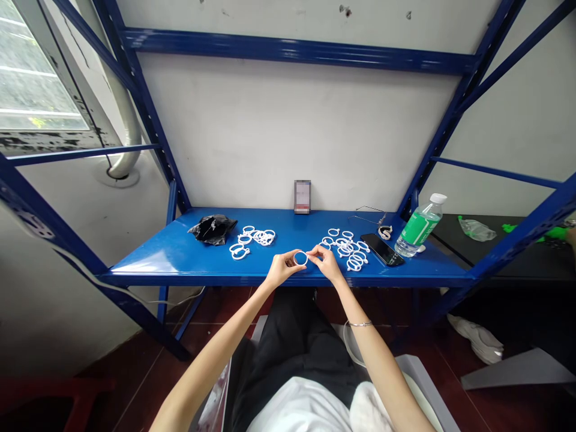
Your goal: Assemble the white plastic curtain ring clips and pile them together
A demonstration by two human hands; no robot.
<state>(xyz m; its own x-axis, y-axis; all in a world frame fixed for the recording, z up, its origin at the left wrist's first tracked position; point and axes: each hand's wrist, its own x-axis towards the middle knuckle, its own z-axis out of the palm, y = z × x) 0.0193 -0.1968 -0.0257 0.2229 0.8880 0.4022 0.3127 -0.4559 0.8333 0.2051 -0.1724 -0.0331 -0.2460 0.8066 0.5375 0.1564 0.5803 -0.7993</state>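
Observation:
Both my hands meet over the front edge of a blue metal shelf (180,255). My left hand (281,268) and my right hand (326,262) each pinch one side of a single white plastic ring (300,258), fingers closed on it. Just right of my right hand lies a heap of several white rings (348,247). A second, smaller heap of white rings (252,238) lies to the left of my left hand. A thin bracelet sits on my right wrist.
A crumpled black bag (213,228) lies at the left of the shelf. A small card (302,197) leans on the back wall. A dark phone (381,248), a green-labelled water bottle (417,227) and glasses (375,219) sit at the right. Blue rack posts frame both sides.

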